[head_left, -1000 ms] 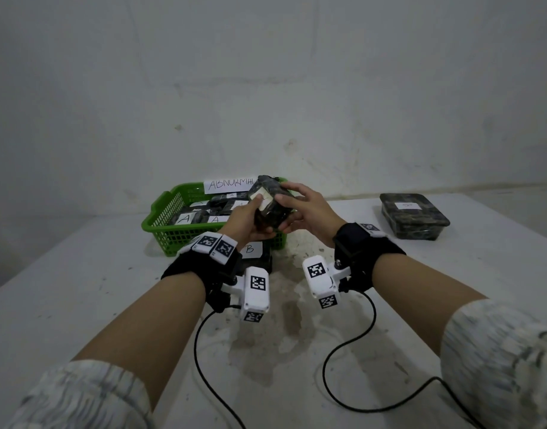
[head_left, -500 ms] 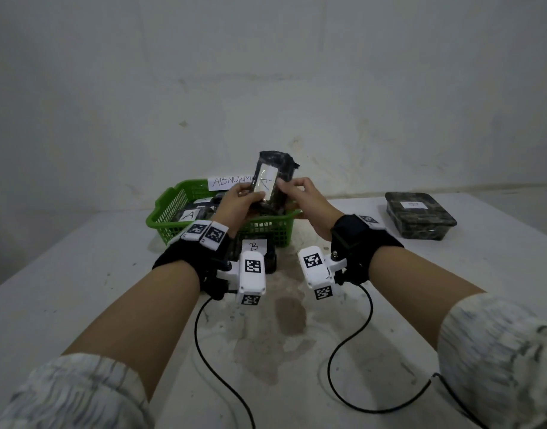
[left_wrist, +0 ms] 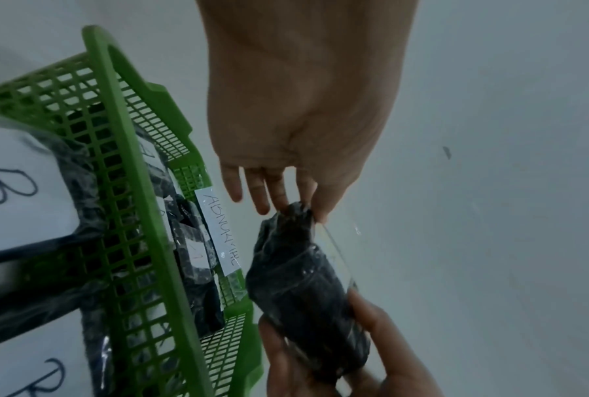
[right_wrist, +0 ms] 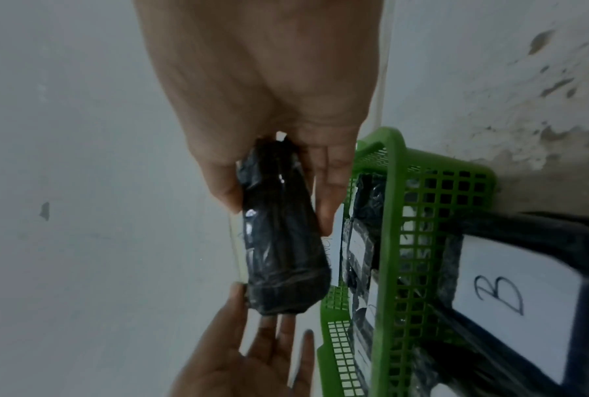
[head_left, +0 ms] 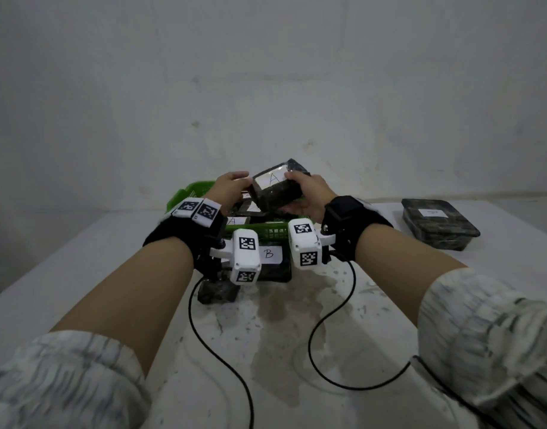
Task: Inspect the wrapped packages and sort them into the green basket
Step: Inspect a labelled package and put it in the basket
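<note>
Since half a second ago you have tipped the wrapped package [head_left: 277, 189] from upright onto its side, so its white "A" label now faces you, and you have carried it a little to the right, above the basket. Your counter [head_left: 80, 274] is white and stained in the middle, with two black cables looping across it from your wrist cameras. On its far right sits a dark lidded container [head_left: 439, 222] with a small white label, well apart from the rest. Your green basket [head_left: 191, 190] stands at the back near the wall, carries a strip labelled "ABNORMAL" [left_wrist: 220, 231] on its far rim, and already has several dark wrapped packages with white labels lying in it. Just in front of the basket, a dark package labelled "B" [head_left: 270, 253] lies on the counter, partly hidden by your wrist cameras. Your right hand [head_left: 309, 193] has its thumb and fingers curled round the right end of the "A" package and carries it. Your left hand [head_left: 227, 188] is at the package's left end with fingers nearly straight, only the fingertips touching its crumpled corner.
</note>
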`<state>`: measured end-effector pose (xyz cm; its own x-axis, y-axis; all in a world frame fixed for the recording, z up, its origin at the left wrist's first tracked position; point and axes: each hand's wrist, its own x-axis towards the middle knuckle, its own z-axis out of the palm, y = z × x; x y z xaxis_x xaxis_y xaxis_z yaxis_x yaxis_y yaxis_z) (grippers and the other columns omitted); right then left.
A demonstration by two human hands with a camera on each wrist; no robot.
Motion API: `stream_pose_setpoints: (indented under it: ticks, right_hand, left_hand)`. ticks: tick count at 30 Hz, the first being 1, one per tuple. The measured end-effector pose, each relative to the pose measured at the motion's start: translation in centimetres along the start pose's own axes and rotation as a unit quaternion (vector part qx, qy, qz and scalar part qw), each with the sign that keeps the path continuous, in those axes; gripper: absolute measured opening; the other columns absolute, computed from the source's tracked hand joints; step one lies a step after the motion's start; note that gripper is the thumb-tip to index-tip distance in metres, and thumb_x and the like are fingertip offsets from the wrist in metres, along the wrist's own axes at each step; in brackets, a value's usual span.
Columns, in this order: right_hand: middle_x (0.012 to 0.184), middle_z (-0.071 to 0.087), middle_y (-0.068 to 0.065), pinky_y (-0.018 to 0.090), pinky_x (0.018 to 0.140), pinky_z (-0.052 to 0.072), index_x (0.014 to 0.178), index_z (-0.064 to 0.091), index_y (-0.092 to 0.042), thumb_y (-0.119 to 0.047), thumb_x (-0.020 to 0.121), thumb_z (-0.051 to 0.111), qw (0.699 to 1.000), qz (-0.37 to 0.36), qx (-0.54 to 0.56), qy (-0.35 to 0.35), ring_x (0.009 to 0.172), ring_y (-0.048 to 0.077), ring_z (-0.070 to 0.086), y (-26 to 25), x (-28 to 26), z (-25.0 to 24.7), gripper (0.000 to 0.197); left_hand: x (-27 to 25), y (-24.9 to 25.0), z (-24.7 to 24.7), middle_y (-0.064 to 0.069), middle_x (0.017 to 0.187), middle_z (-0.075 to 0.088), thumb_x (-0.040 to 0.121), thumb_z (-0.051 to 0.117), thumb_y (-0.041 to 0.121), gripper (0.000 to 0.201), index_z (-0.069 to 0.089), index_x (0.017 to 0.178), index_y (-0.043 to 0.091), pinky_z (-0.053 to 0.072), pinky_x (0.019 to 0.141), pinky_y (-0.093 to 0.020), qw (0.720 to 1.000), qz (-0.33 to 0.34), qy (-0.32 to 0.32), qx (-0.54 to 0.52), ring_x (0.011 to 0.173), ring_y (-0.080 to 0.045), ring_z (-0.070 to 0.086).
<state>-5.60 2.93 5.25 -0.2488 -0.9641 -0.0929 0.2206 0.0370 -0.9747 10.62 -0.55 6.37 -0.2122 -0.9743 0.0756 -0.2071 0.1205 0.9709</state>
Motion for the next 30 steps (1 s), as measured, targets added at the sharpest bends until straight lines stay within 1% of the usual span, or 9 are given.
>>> stream_pose_setpoints:
  ticks: [2, 4, 6, 9, 14, 16, 19, 22, 30]
  right_hand:
    - [0.105, 0.062, 0.020, 0.046, 0.054, 0.054, 0.111, 0.050, -0.002, -0.019, 0.088, 0.066, 0.997, 0.035, 0.059, 0.026, 0.086, 0.035, 0.064, -0.1, 0.7, 0.1, 0.033]
    - [0.095, 0.062, 0.018, 0.051, 0.064, 0.054, 0.095, 0.052, -0.005, -0.019, 0.089, 0.063, 0.994, 0.065, 0.078, 0.035, 0.085, 0.036, 0.062, -0.1, 1.5, -0.1, 0.019]
    - [0.093, 0.059, 0.015, 0.050, 0.079, 0.054, 0.085, 0.051, -0.009, -0.021, 0.091, 0.057, 0.995, 0.080, 0.051, 0.037, 0.085, 0.033, 0.061, 0.3, 2.3, -0.2, 0.016]
    - [0.091, 0.059, 0.013, 0.042, 0.068, 0.054, 0.095, 0.054, -0.008, -0.020, 0.091, 0.056, 0.996, 0.083, -0.005, 0.045, 0.083, 0.030, 0.061, 0.9, 2.5, 0.4, 0.012]
    - [0.111, 0.062, 0.020, 0.038, 0.042, 0.052, 0.119, 0.052, -0.001, -0.011, 0.079, 0.068, 0.991, 0.062, -0.057, 0.101, 0.096, 0.037, 0.062, 1.3, 2.8, 0.8, 0.043]
    - [0.099, 0.062, 0.018, 0.039, 0.043, 0.054, 0.106, 0.056, -0.001, -0.010, 0.081, 0.066, 0.992, 0.057, -0.060, 0.095, 0.091, 0.036, 0.062, 1.3, 3.0, 0.8, 0.028]
    - [0.085, 0.060, 0.012, 0.044, 0.063, 0.058, 0.079, 0.054, -0.009, -0.014, 0.087, 0.061, 0.991, 0.075, -0.104, 0.046, 0.083, 0.030, 0.062, 1.4, 3.4, 0.6, 0.012]
    - [0.079, 0.056, 0.004, 0.026, 0.046, 0.053, 0.075, 0.051, -0.016, -0.021, 0.091, 0.055, 0.977, 0.075, -0.198, 0.003, 0.073, 0.020, 0.057, 1.4, 3.4, 1.0, 0.017]
    - [0.065, 0.044, 0.005, 0.007, 0.032, 0.032, 0.072, 0.041, -0.011, -0.018, 0.095, 0.038, 0.912, 0.107, -0.394, -0.051, 0.046, 0.016, 0.046, 1.0, 3.6, 1.2, 0.024]
  left_hand:
    - [0.0, -0.2, -0.6, -0.012, 0.097, 0.058, 0.098, 0.040, 0.005, 0.019, 0.055, 0.110, 0.005, 0.046, 0.056, -0.015, 0.994, -0.080, -0.059, 0.034, 0.082, -0.022, 0.056]
    - [-0.3, -0.8, -0.6, -0.012, 0.117, 0.058, 0.099, 0.043, 0.013, 0.031, 0.053, 0.124, -0.001, 0.046, 0.073, -0.022, 0.978, -0.090, -0.083, 0.166, 0.107, -0.026, 0.056]
    - [-0.6, -1.6, -0.8, -0.008, 0.133, 0.053, 0.099, 0.044, 0.031, 0.043, 0.048, 0.135, 0.007, 0.040, 0.093, -0.028, 0.946, -0.091, -0.132, 0.283, 0.126, -0.025, 0.046]
    - [-0.5, -2.4, -1.2, -0.004, 0.148, 0.039, 0.097, 0.043, 0.043, 0.050, 0.044, 0.140, 0.019, 0.023, 0.116, -0.039, 0.913, -0.088, -0.164, 0.363, 0.136, -0.024, 0.034]
    - [0.6, -3.7, -1.8, -0.005, 0.154, 0.028, 0.088, 0.041, 0.064, 0.070, 0.037, 0.144, 0.022, 0.023, 0.116, -0.043, 0.877, -0.112, -0.132, 0.448, 0.140, -0.027, 0.029]
    - [1.0, -4.2, -1.8, -0.007, 0.152, 0.032, 0.084, 0.046, 0.067, 0.079, 0.037, 0.144, 0.017, 0.027, 0.114, -0.044, 0.880, -0.127, -0.110, 0.445, 0.138, -0.028, 0.033]
    - [1.5, -4.6, -1.9, -0.009, 0.146, 0.040, 0.088, 0.050, 0.057, 0.073, 0.041, 0.141, 0.008, 0.032, 0.112, -0.042, 0.884, -0.134, -0.106, 0.435, 0.134, -0.031, 0.039]
    - [2.0, -4.6, -2.0, -0.015, 0.140, 0.048, 0.089, 0.053, 0.049, 0.064, 0.049, 0.134, 0.004, 0.034, 0.110, -0.041, 0.874, -0.133, -0.115, 0.452, 0.130, -0.030, 0.045]
    - [1.9, -3.8, -1.3, -0.013, 0.150, 0.035, 0.096, 0.039, 0.049, 0.063, 0.036, 0.144, 0.008, 0.028, 0.113, -0.039, 0.821, -0.151, -0.150, 0.530, 0.137, -0.029, 0.035]
